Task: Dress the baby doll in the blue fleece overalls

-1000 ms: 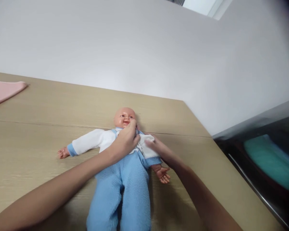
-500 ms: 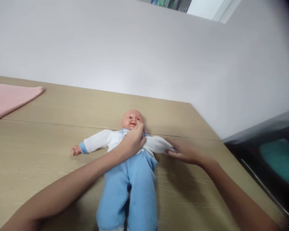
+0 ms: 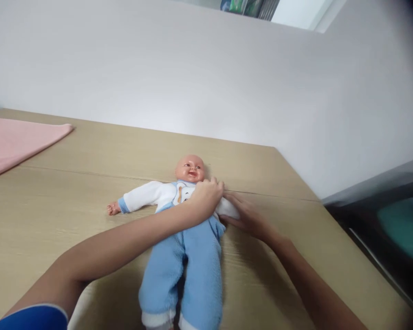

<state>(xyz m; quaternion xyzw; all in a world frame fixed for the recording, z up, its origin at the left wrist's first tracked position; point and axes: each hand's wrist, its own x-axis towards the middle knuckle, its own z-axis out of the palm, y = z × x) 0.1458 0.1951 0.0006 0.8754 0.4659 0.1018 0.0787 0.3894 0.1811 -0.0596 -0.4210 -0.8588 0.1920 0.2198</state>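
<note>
On the table lies a baby doll (image 3: pixel 189 168) on its back, its head toward the wall. It wears light blue fleece trousers (image 3: pixel 202 261) and a white top (image 3: pixel 165 192) with blue cuffs and a printed chest. My left hand (image 3: pixel 208 197) reaches across the chest, its fingers closed on the top near the shoulder at the right. Beside it, my right hand (image 3: pixel 245 215) is wrapped round the white sleeve (image 3: pixel 229 208) on that side. The doll's hand on that side is out of sight. The doll's other arm stretches out to the left, with its hand (image 3: pixel 113 208) showing past the cuff.
A pink cloth (image 3: pixel 20 140) is spread at the table's far left. The wooden table (image 3: pixel 89 151) has a seam across it and meets a pale wall (image 3: pixel 158 73). Past the right edge is a dark object with a teal part (image 3: pixel 404 224).
My left hand has moved right, from the upper chest to the shoulder. My right hand has slid inward along the sleeve, closer to the doll's body. More of the printed chest shows.
</note>
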